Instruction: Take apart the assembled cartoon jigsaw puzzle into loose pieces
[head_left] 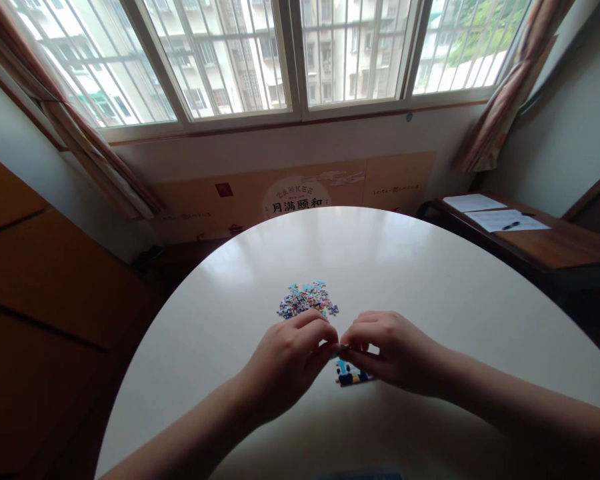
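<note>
My left hand (295, 350) and my right hand (390, 347) meet over the white round table (430, 273), fingertips pinched close together. Between them is a small puzzle piece (345, 347), mostly covered by the fingers. Just below lies a joined patch of jigsaw puzzle (353, 379) in blue, black and tan, its right part hidden by my right hand. Beyond my left hand sits a heap of loose puzzle pieces (305, 299), many of them blue, white and dark; my fingers hide its near edge.
Papers (505, 219) and a black pen (511, 226) lie on a brown wooden desk (575, 240) at the right. Barred windows (230, 60), curtains (500, 113) and a printed cardboard panel (390, 180) stand behind the table. An orange-brown cabinet (40, 280) is at the left.
</note>
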`<state>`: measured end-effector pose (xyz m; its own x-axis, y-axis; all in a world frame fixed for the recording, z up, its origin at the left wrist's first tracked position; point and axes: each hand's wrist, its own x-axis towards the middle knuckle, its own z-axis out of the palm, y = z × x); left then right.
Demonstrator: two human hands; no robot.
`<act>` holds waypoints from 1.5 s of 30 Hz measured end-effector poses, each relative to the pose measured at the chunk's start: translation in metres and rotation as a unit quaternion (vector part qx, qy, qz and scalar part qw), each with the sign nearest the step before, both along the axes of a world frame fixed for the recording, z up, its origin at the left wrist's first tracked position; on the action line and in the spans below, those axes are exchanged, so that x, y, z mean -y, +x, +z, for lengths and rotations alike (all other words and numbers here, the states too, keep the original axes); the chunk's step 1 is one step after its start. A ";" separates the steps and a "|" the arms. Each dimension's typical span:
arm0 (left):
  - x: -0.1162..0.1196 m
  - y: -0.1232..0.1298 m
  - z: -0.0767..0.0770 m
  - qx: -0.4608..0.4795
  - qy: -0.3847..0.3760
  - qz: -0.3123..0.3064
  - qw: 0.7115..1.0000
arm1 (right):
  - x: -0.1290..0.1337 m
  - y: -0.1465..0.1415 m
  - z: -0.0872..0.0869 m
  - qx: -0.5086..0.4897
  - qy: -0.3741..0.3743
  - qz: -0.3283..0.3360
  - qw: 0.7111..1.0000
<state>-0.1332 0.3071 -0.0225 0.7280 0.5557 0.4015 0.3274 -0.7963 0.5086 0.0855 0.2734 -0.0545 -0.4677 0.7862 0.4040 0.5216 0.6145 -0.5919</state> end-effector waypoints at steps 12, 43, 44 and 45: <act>-0.002 -0.001 -0.001 0.003 -0.007 -0.004 1.000 | 0.000 0.000 0.000 -0.010 -0.014 0.003 1.000; -0.002 -0.001 0.001 -0.011 -0.037 0.015 0.999 | 0.001 0.002 -0.005 0.033 0.012 0.006 0.999; -0.002 -0.001 0.001 -0.012 -0.037 0.014 0.999 | 0.001 0.002 -0.005 0.036 0.011 0.006 0.999; -0.002 -0.001 0.001 -0.012 -0.038 0.013 0.999 | 0.001 0.002 -0.005 0.039 0.011 0.006 0.999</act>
